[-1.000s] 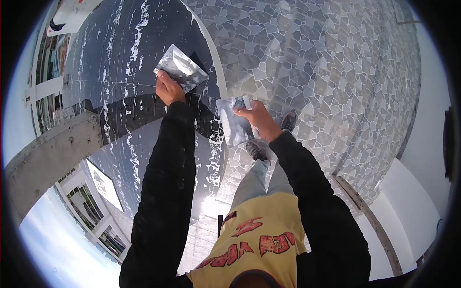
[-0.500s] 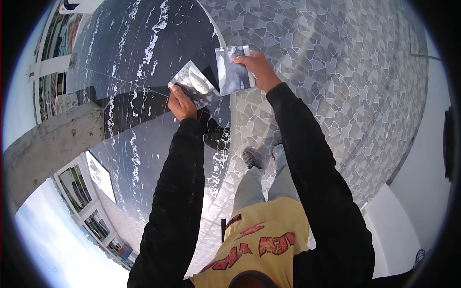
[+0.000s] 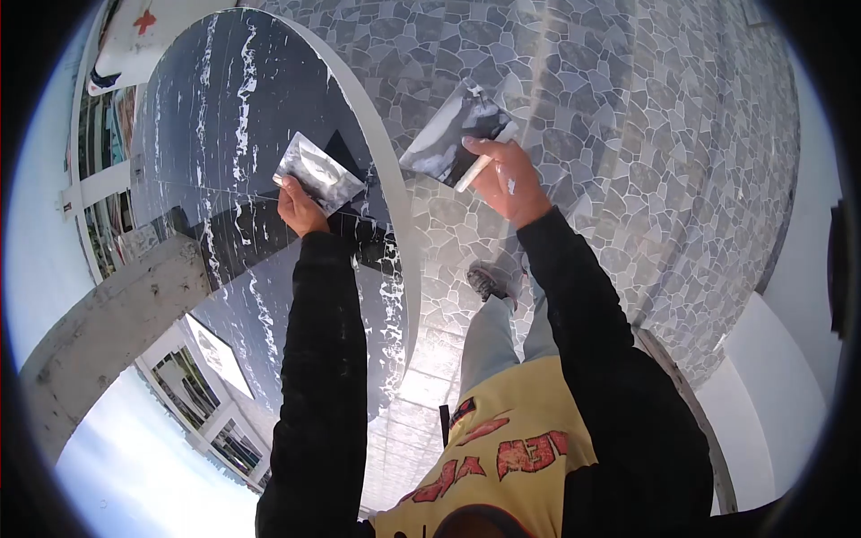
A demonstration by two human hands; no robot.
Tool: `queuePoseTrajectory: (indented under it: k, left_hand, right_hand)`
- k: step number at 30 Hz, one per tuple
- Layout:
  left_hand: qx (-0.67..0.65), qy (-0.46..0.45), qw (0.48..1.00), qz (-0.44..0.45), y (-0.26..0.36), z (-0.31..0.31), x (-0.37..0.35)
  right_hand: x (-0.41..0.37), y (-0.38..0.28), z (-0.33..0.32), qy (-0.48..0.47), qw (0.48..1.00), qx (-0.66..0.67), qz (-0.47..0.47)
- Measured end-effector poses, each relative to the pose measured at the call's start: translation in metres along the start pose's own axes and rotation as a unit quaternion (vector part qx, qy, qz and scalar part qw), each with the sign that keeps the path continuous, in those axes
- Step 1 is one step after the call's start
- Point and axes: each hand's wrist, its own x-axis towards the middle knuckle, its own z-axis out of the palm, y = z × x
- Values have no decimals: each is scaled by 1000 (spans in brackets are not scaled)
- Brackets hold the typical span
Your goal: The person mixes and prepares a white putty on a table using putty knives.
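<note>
My left hand (image 3: 300,208) is closed on the edge of a flat, shiny metal putty scraper (image 3: 334,184), which carries a pale smear. This scraper is held over a dark panel (image 3: 202,117) with rough white streaks along it. My right hand (image 3: 513,184), with a white smudge on its skin, grips a second, larger-looking metal putty scraper (image 3: 448,134) by its thick pale edge. That blade is tilted beyond the panel's rim, over the paved floor. A wide gap separates the two scrapers. The fingers beneath each blade are partly hidden.
The panel's thick pale curved edge (image 3: 395,175) runs close to my hands. A concrete beam (image 3: 117,300) meets the panel at left. Patterned stone paving (image 3: 619,134) lies under my feet. A white-framed board (image 3: 220,352) is at lower left, and a white wall (image 3: 780,368) at right.
The two scrapers, close together earlier, have come apart. My left hand shifted left and slightly down; my right hand moved right and down, tilting its blade. The whole view has shifted too.
</note>
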Motion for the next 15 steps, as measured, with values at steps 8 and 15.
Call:
queuePoseTrajectory:
  k: [8,15]
  left_hand:
    - [-203,-235,880,-359,81,-21,-111]
    - [-424,-293,767,-382,114,-26,-98]
  right_hand:
    - [-80,30,20,-237,731,-571,-288]
    - [-81,25,-39,-249,565,-735,-280]
